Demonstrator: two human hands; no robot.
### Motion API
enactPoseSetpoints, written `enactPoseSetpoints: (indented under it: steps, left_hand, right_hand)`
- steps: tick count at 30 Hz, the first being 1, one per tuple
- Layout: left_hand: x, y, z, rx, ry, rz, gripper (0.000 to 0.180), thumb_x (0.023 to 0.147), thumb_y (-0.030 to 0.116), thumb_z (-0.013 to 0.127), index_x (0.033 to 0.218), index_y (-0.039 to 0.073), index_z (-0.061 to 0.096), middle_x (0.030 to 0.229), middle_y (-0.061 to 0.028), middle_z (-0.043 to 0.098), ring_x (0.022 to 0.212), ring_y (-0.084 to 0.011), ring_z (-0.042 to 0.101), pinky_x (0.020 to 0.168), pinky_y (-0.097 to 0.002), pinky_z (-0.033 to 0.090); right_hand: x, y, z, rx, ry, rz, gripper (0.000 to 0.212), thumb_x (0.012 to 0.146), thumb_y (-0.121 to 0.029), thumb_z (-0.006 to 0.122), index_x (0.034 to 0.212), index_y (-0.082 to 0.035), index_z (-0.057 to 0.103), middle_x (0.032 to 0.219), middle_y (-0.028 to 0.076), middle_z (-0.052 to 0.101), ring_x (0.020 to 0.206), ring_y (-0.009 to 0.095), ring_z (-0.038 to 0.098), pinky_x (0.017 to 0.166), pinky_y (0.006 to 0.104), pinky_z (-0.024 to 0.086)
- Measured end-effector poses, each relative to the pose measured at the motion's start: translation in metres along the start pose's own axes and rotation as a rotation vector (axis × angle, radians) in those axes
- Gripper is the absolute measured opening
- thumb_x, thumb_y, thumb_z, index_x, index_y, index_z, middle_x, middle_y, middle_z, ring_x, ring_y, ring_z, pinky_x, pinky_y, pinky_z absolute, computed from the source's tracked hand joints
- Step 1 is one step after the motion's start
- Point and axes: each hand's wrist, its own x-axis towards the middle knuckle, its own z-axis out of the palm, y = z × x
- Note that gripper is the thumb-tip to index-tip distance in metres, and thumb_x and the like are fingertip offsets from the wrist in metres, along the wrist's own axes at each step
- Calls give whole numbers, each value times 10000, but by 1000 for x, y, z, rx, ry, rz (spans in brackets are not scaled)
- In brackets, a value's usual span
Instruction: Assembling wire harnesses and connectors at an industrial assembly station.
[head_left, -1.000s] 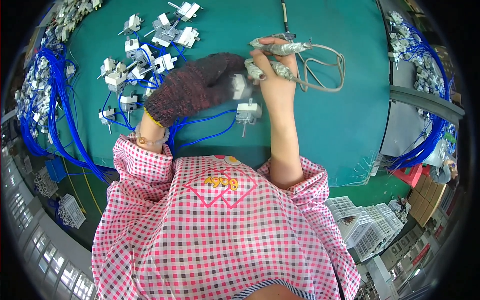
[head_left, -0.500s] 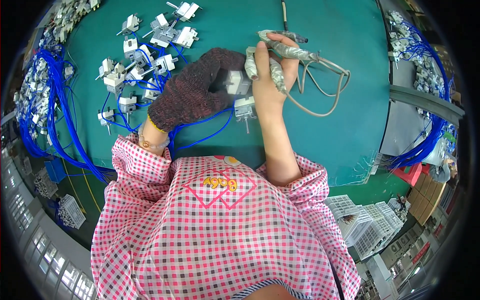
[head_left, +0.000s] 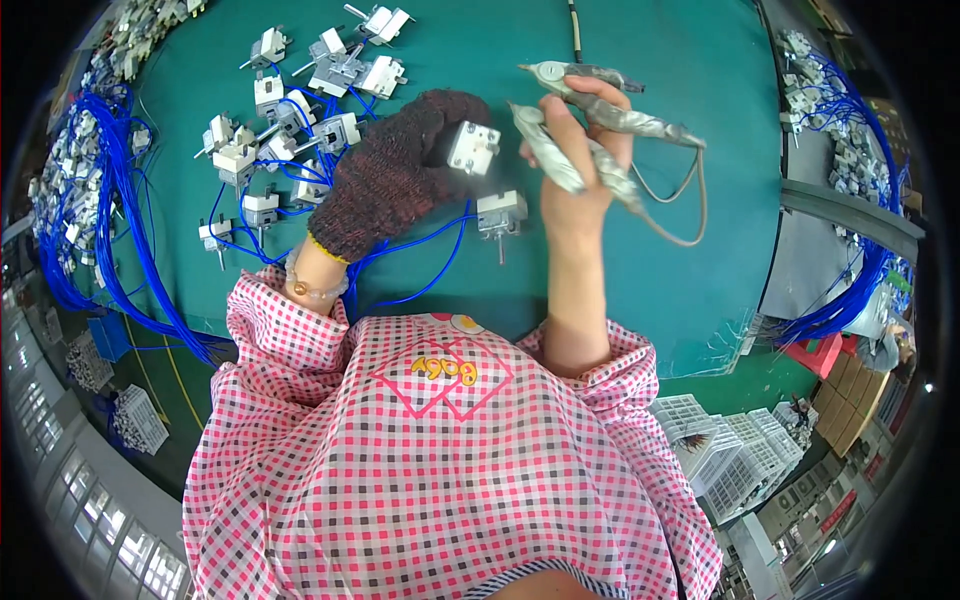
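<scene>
My left hand [head_left: 400,165], in a dark knitted glove, grips a white thermostat-like block [head_left: 474,149] between thumb and fingers. Small metal terminals show on the block's upturned face. To its right, my bare right hand [head_left: 585,150] is closed around two probe pens [head_left: 540,140] wrapped in pale tape. Their thin tips point to the upper left, apart from the block. A grey cable [head_left: 700,200] loops from the pens' back ends. Just below the held block, a similar white block [head_left: 501,207] lies on the green table with its metal shaft toward me.
Several white blocks with metal shafts and blue wires [head_left: 300,125] lie left of my glove. Bundles of blue wire [head_left: 110,190] hang over the table's left side; more parts [head_left: 850,140] lie at the right. A dark rod [head_left: 575,35] lies at the far edge. White crates [head_left: 730,445] stand lower right.
My right hand has drawn back to the right with the probe pens, away from the block. The held block has tilted so its terminal face shows.
</scene>
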Motion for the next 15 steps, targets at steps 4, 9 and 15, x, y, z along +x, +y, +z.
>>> enactPoseSetpoints:
  steps: [4, 9, 15]
  left_hand:
    - [4, -12, 1, -49, 140, 2, 541, 674, -12, 738, 1161, 50, 510, 1039, -33, 575, 937, -106, 545, 810, -254, 458]
    - [4, -16, 0, -7, 148, 32, 573, 682, -10, 741, 1196, 51, 496, 1035, -34, 583, 937, -108, 547, 806, -258, 460]
    - [4, -18, 0, 46, 159, 51, 573, 685, -5, 715, 1210, 54, 491, 1037, -42, 590, 925, -113, 555, 802, -266, 459]
  right_hand:
    - [2, -18, -15, 157, -265, 180, 245, 808, -8, 580, 1038, -13, 495, 814, 110, 578, 576, 139, 563, 456, 237, 443]
    - [2, -20, -11, 87, -386, 278, 253, 783, 3, 621, 1009, 18, 508, 813, 117, 612, 625, 134, 599, 487, 235, 480]
    - [1, -15, -12, 37, -436, 254, 245, 787, 25, 617, 1011, 23, 517, 827, 111, 625, 669, 135, 617, 553, 244, 507]
